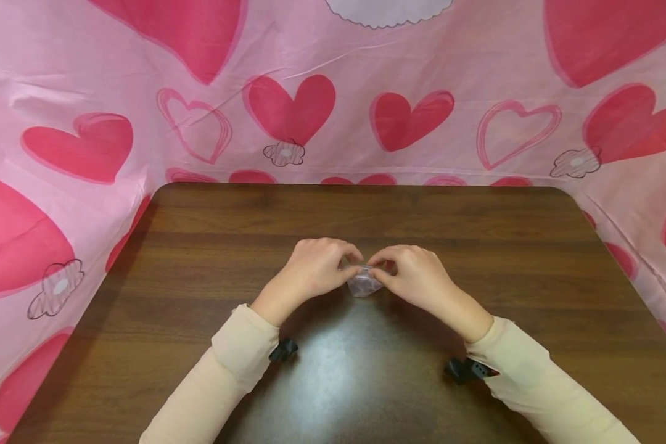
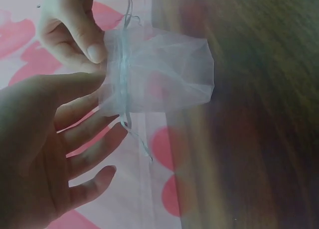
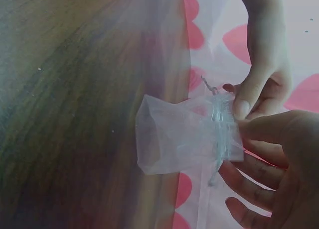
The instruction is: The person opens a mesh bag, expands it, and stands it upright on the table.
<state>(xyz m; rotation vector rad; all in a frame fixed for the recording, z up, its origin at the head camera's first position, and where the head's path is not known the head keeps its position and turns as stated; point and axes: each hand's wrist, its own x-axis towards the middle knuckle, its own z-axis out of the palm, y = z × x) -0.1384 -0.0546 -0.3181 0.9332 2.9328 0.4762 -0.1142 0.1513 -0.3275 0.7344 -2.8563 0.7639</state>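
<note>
A small sheer white organza drawstring pouch hangs between both hands over the middle of the table. My left hand pinches its top edge between thumb and forefinger, and my right hand pinches the same edge close beside it. In the left wrist view, a pale drawstring runs across the pouch just below the pinched rim, its ends dangling at both sides. Nothing shows through the thin cloth of the pouch body in the right wrist view. The remaining fingers of each hand are loosely bent behind the rim.
The dark wood-grain table spreads around the hands. Pink cloth printed with hearts stands behind it and along both sides. Small black devices sit at both wrists, under cream sleeves.
</note>
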